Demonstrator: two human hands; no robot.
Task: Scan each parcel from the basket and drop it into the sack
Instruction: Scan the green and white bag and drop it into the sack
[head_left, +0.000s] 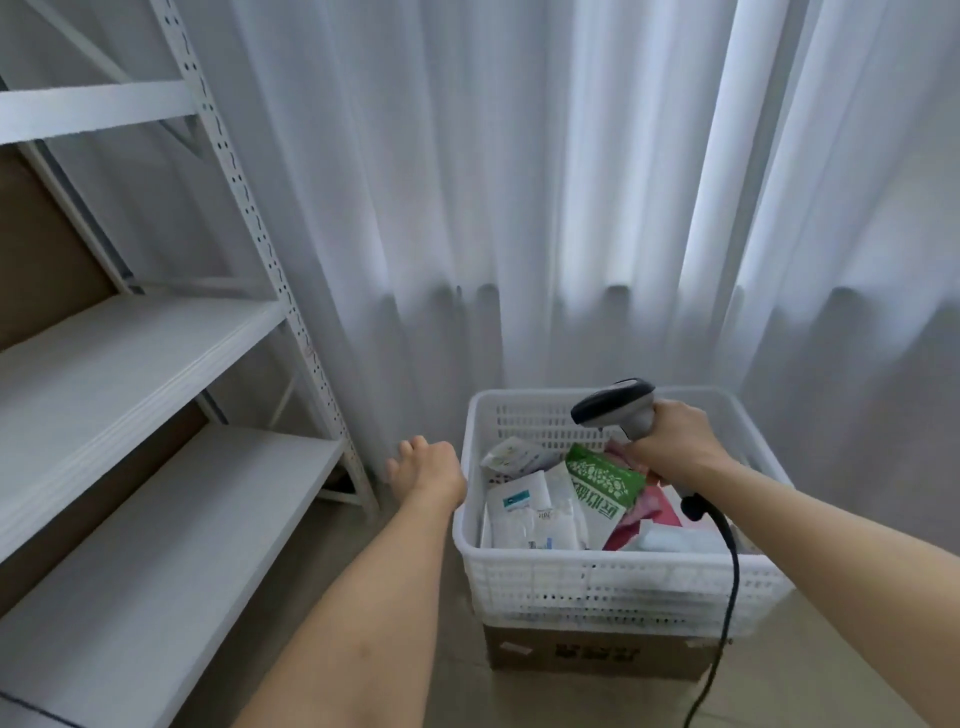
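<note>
Reaching forward from the bottom edge, two bare forearms stretch into a pale room. The right hand (672, 447) has its fingers wrapped tight around the grip of one grey scanner (621, 408), held just above the basket (597, 582) with its dark head pointing left. One black cable (727, 582) hangs from the grip, down over the basket's front rim and toward the floor. The left hand (428, 465) hangs in the air just left of the basket, touching nothing, fingers loosely spread and pointing away.

The one white slotted basket sits on top of one brown box (592, 654) on the floor. Inside lie several parcels piled together; at least five can be told apart. A green and white pouch (602, 488) leans at the middle, directly under the scanner hand. A pink bag (649, 512) lies to its right. A flat white parcel (524, 512) with a teal label lies at the left, a crumpled clear bag (517, 454) sits behind it, and a pale blue item (675, 540) rests at the front right. No sack shows anywhere.

One white metal rack (171, 364) with three shelves stands at the left. One white curtain (519, 182) fills the background behind everything.
</note>
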